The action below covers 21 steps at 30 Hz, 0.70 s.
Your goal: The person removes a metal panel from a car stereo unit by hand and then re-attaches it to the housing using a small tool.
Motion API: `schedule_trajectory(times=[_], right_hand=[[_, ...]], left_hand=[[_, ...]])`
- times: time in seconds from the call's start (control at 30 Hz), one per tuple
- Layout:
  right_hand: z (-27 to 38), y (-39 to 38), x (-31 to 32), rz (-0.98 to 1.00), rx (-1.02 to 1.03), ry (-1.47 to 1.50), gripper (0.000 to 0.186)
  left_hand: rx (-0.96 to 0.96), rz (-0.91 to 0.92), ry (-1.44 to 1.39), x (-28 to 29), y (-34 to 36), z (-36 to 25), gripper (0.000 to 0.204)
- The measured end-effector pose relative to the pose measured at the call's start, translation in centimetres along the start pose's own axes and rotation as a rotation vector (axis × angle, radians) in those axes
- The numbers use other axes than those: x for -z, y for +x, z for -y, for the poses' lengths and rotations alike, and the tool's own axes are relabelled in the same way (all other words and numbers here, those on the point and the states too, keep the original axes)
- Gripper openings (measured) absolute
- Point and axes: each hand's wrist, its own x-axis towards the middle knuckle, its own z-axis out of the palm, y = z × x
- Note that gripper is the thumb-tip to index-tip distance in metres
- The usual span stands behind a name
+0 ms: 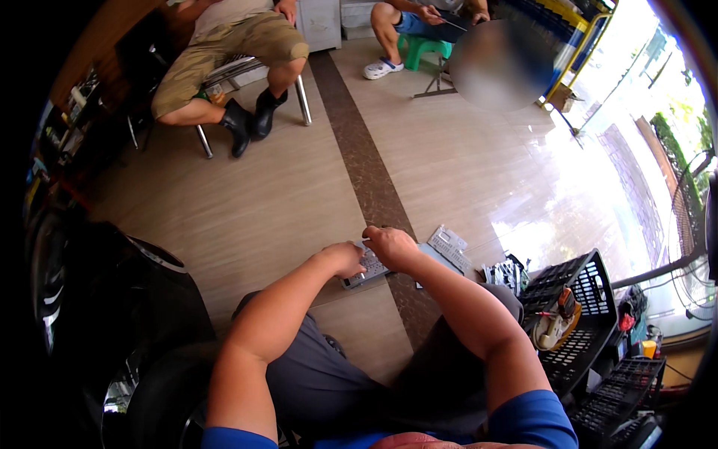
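Observation:
Low in front of my knees is a flat grey panel (pixel 372 275) with a grid of small raised or cut-out shapes, like part of a keyboard or laptop. My left hand (pixel 344 260) is closed with bent fingers at its left side, gripping it. At its far edge, my right hand (pixel 392 248) is closed in a pinch; what lies between the fingertips is hidden. A second flat grey piece (pixel 445 257) lies on the floor just right of my right hand. Beyond it rests a lighter grey slotted plate (pixel 449 241).
Black plastic crates (pixel 591 280) stand at the right with mixed parts, beside a pile of small metal pieces (pixel 506 275). A glossy black object (pixel 142 299) is at my left. Two people sit ahead, one on a metal-legged chair, one on a green stool (pixel 424 51).

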Motion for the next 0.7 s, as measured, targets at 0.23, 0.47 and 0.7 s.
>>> schedule_trajectory(times=[0.23,0.47,0.7], right_hand=[[-0.3,-0.5,0.0,0.044,-0.035,-0.029,0.025],[-1.7,0.5,-0.8,-0.043,0.016,-0.144,0.02],[-0.7,0.3,-0.1,-0.005,-0.046,-0.02,0.022]], left_hand=[[0.08,0.008,-0.041,-0.1,-0.1,-0.5,0.047],[0.133,-0.09,-0.178,1.1,0.0,1.4,0.039],[0.143,-0.109,-0.201,-1.4,1.0,3.0,0.04]])
